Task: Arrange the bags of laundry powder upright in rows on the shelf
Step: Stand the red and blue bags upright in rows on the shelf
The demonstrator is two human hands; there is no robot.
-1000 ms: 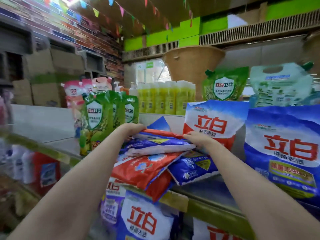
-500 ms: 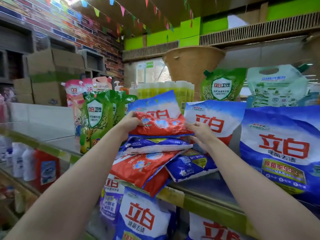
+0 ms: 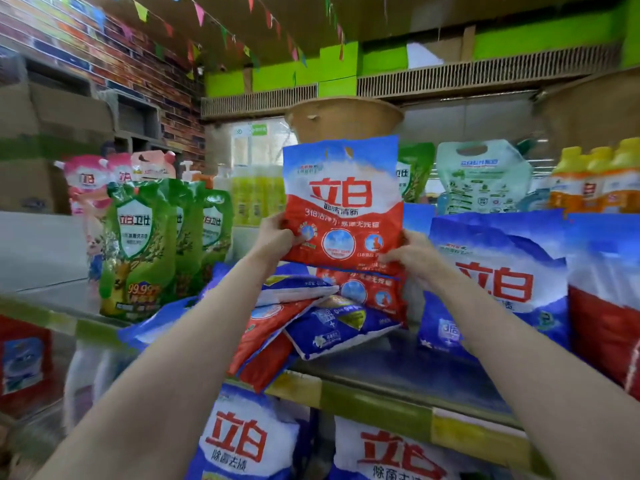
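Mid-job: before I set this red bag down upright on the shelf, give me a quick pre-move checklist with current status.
1. Grip: left hand and right hand each hold a lower corner of the red bag: ok.
2. Bag orientation: upright, print facing the camera: ok.
3. Landing spot: loose pile of bags lies flat directly below the held bag: not ok.
4. Backstop: another red bag stands behind the pile: ok.
5. Neighbour at right: large blue bag stands upright: ok.
6. Free shelf depth behind the pile: cannot tell.
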